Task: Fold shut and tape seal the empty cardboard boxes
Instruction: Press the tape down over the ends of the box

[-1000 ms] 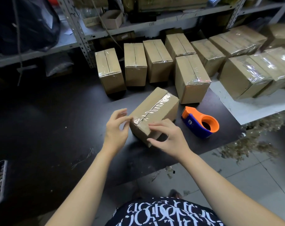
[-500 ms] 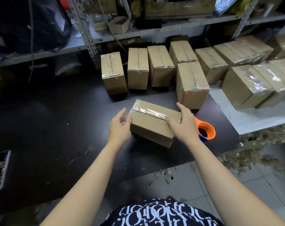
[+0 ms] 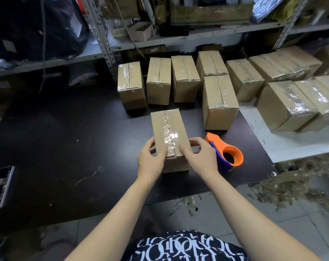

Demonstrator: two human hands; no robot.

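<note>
A taped cardboard box (image 3: 168,127) lies on the dark table (image 3: 65,140), its long side pointing away from me, with a wrinkled strip of clear tape down its top seam. My left hand (image 3: 150,161) grips its near left corner, thumb on top by the tape. My right hand (image 3: 201,157) grips the near right corner, fingers on the top face. An orange and blue tape dispenser (image 3: 225,153) lies just right of the box, beside my right hand.
Several sealed boxes (image 3: 159,81) stand in a row at the table's back, one (image 3: 219,102) nearer, more on a white surface (image 3: 291,144) at right. Metal shelving (image 3: 107,42) rises behind. A dark tray (image 3: 0,187) sits at left. Shredded debris (image 3: 291,189) litters the floor.
The box has been turned from lying crosswise to pointing away from me. Both hands have shifted to its near end. The tape dispenser, partly hidden before, is in full view.
</note>
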